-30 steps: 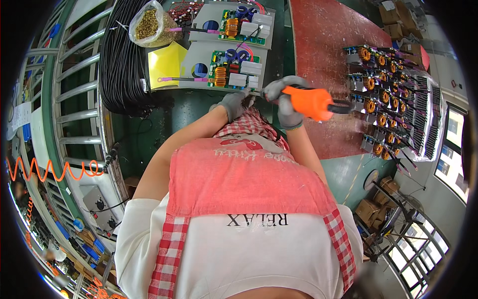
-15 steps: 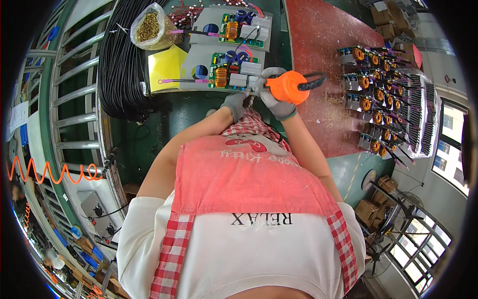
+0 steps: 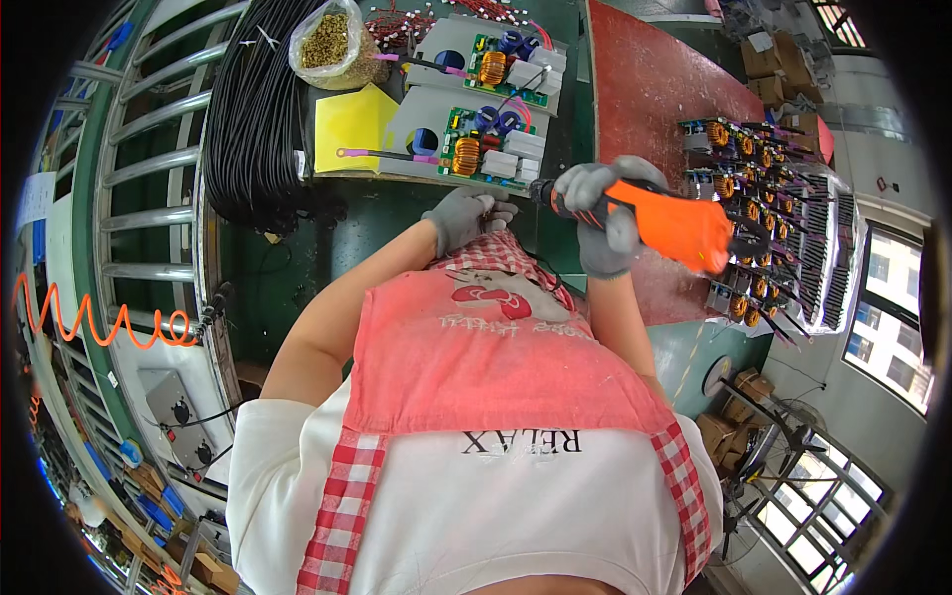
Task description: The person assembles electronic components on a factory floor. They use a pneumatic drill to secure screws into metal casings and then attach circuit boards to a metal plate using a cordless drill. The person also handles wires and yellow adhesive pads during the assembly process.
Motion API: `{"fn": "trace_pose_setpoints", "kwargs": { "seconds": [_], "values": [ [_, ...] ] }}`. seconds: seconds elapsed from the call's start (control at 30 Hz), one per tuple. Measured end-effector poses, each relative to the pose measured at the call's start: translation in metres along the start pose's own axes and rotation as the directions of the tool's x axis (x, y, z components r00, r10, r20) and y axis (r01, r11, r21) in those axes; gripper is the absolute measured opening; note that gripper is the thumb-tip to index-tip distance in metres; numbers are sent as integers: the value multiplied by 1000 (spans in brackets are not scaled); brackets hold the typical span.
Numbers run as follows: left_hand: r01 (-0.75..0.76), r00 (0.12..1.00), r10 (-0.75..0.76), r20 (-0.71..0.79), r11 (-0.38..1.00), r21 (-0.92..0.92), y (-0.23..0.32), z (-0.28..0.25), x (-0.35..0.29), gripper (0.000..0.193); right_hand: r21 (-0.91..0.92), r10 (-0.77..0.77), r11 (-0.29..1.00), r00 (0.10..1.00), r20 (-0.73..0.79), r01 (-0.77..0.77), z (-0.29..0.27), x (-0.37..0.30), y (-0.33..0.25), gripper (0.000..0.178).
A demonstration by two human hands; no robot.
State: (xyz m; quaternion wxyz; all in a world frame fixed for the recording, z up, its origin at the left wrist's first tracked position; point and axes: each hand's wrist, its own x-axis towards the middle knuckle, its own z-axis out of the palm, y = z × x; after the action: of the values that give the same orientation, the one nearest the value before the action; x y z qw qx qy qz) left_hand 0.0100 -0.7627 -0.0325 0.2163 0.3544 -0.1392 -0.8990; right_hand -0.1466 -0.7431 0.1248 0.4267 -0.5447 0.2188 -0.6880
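Note:
My right hand (image 3: 610,233), in a grey glove, grips an orange and black power screwdriver (image 3: 674,223) held sideways, its dark tip pointing left toward the bench edge. At that edge, my gloved left hand (image 3: 464,218) has its fingers curled together; whether something small is between them is hidden. Just beyond it lies a green circuit board (image 3: 491,149) with a copper coil, blue capacitors and white blocks, on a grey metal plate (image 3: 402,129). Behind sits a second such board (image 3: 516,69). A dark lead with a pink sleeve (image 3: 382,154) runs left from the nearer board.
Left of the plates are a yellow sheet (image 3: 352,129), a clear bag of small brass-coloured parts (image 3: 332,50) and a thick black cable bundle (image 3: 253,129). Rows of assembled boards (image 3: 749,198) stand on the red tabletop (image 3: 650,99) at right. Metal rails (image 3: 149,213) run along the left.
My right hand has drawn the screwdriver back to the right, away from the nearer board, and turned it sideways. My left hand has dropped slightly from the board's edge. The view has shifted a little.

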Motion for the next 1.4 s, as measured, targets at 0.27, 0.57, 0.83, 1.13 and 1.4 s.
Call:
{"fn": "trace_pose_setpoints", "kwargs": {
  "seconds": [0.27,0.57,0.83,1.13,1.4],
  "values": [
    [22,983,35,178,950,-311,27,-21,-46,26,30,-35,999,999,-14,35,46,0,-8,52],
    [122,992,-103,76,939,-322,35,-36,-68,30,97,-26,995,998,-62,32,82,-10,0,55],
    [185,980,-131,147,869,-458,36,-49,-76,28,42,-33,998,996,-87,37,99,-17,2,53],
    [128,988,-72,135,871,-475,34,-43,-72,28,52,-2,999,994,-109,8,89,-11,11,50],
    [92,975,-115,-190,988,-124,34,-46,-60,38,98,113,990,979,-169,-97,62,-8,69,41]
  ]
}}
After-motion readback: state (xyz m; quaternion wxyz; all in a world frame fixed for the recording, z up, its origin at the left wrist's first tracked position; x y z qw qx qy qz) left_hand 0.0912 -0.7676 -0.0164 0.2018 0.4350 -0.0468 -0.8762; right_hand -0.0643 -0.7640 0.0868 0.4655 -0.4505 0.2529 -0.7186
